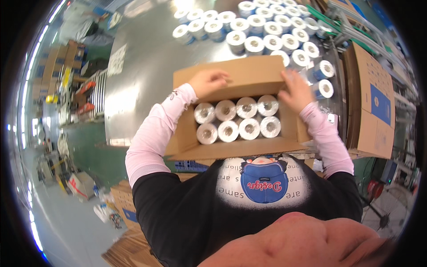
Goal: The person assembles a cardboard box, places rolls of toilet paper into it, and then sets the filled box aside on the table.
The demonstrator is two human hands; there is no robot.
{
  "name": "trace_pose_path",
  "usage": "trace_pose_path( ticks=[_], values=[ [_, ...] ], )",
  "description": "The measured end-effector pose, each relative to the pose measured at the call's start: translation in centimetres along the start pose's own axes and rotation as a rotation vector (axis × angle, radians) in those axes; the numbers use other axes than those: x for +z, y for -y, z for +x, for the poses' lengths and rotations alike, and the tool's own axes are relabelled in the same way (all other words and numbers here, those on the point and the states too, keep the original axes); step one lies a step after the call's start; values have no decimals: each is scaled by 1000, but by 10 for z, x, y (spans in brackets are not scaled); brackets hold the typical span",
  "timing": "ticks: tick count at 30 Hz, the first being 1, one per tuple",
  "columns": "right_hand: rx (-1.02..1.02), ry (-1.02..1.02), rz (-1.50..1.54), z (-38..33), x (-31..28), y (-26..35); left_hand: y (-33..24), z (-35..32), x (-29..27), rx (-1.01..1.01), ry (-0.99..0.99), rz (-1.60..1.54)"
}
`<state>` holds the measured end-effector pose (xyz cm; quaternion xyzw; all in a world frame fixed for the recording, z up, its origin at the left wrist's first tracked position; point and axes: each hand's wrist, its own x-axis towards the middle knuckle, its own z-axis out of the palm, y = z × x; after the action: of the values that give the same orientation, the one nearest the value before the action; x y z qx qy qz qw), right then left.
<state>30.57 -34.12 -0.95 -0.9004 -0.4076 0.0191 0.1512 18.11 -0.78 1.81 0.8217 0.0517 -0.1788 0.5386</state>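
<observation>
In front of me an open cardboard box (233, 150) holds two rows of white rolls (228, 131) standing on end, their round ends and cores facing up. My left hand (209, 83) is over the left part of the box's raised far flap (249, 71), fingers loosely bent with a gap between them and nothing visible in them. At the far right corner, my right hand (297, 92) lies against the box with its fingers stretched out and apart. The near flap tilts outward toward my body.
Many more white rolls with blue sides (254, 44) stand on the metal table (138, 66) beyond the box. Two rolls (324, 88) lie tilted at its right edge. A large carton (371, 100) stands at right. A roller conveyor (98, 93) is at left, with a person (80, 24) behind.
</observation>
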Motion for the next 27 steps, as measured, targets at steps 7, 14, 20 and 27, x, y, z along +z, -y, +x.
trace_pose_path(
  ticks=[7,14,20,27],
  values=[
    [158,-270,768,-23,61,-33,59,159,124,37,26,612],
    [283,-211,210,81,93,-229,50,345,143,220,-256,970],
    [453,303,-199,165,108,-269,25,371,136,-196,-129,788],
    [513,215,-235,119,142,-207,31,347,130,-184,15,1069]
  ],
)
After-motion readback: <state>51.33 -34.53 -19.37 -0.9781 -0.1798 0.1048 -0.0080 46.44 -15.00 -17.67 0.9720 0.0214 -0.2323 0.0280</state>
